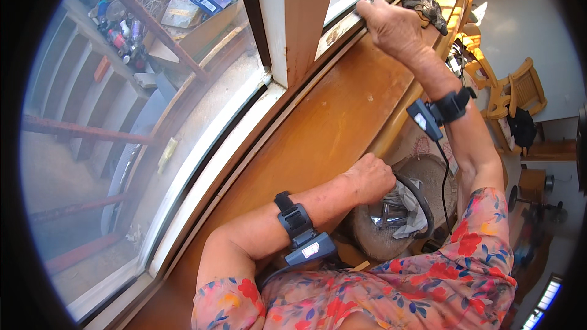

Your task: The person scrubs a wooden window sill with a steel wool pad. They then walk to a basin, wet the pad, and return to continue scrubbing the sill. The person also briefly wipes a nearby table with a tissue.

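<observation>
My right hand [392,25] is curled at the window track [332,39], at the far end of the wooden sill [321,105]. Its fingertips face the glass, and a small dark bit shows at them; whether they grip it is hidden. A crumpled dark cloth [426,7] lies just beyond this hand. My left hand [372,179] is bent into a loose fist by the sill's inner edge. Beside its knuckles is the dark curved handle [424,211] of a round brown container [367,233]. White crumpled wrapping [412,227] and a shiny metal piece [390,214] lie in it.
A window post [305,18] rises between two panes. Outside stand rusty bars [87,134], a cardboard box of rubbish [206,32] and several bottles [124,36]. Wooden chairs [527,85] stand on the right. A black cable [445,160] hangs from the right wrist device [424,119].
</observation>
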Tool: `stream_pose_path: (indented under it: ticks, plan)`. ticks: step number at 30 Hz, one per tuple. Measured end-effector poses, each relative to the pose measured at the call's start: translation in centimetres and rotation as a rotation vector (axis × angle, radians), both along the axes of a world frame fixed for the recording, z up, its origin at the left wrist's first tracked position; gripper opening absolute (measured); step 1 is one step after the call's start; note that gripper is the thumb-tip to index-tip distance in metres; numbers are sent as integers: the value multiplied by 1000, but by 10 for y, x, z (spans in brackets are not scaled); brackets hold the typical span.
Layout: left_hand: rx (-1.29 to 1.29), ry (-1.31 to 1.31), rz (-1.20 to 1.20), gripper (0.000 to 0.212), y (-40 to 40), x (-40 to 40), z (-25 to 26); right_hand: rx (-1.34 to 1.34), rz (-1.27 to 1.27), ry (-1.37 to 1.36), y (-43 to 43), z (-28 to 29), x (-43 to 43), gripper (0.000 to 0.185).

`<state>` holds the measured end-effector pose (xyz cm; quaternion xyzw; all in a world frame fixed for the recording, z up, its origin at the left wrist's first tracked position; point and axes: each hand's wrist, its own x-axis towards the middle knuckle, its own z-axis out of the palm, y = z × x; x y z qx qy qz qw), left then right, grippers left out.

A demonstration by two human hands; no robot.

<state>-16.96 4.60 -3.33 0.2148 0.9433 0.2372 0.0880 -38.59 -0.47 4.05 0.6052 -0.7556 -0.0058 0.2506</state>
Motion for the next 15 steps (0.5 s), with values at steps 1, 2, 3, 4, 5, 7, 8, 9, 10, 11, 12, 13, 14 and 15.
stream_pose_path:
  ticks: [1, 2, 3, 4, 5, 7, 8, 9, 10, 11, 12, 13, 14, 15]
  plan:
    - [-11, -5, -4, 13, 0, 0, 1, -29, -51, 72, -4, 6, -6, 5]
    - [-24, -5, -5, 13, 0, 0, 1, -104, 34, 102, -5, 9, -5, 4]
    - [-35, -8, -5, 13, 0, 0, 2, -74, -17, 95, -7, 10, 1, 4]
    - [-29, -14, -7, 14, 0, 0, 2, -58, 3, -41, -6, 8, 12, 4]
    - [-24, -20, -8, 14, 0, 0, 2, -1, -18, -193, -4, 2, 27, 4]
    - [-15, -24, -3, 14, 0, -1, 2, -170, 293, -198, 0, -17, 59, 9]
    - [-15, -20, -1, 14, 0, -1, 2, -183, 277, -230, 3, -22, 67, 11]
    - [-17, -16, 1, 15, 0, -1, 2, -203, 344, -238, 5, -25, 70, 13]
    - [-11, -22, -5, 15, -1, 0, 2, -187, 265, -205, 6, -26, 69, 12]
    - [-7, -26, -8, 15, -1, 0, 3, -171, 239, -155, 8, -24, 61, 12]
    - [-1, -33, -12, 15, -1, 0, 3, -146, 221, -103, 9, -20, 51, 12]
    - [-13, -31, -6, 15, -2, 0, 4, -109, 114, -101, 9, -13, 36, 13]
    - [-22, -31, -1, 14, -1, 1, 4, -31, -137, -117, 7, -5, 21, 13]
    - [-27, -39, -4, 14, -1, 1, 4, 0, -263, -56, 9, 4, 5, 8]
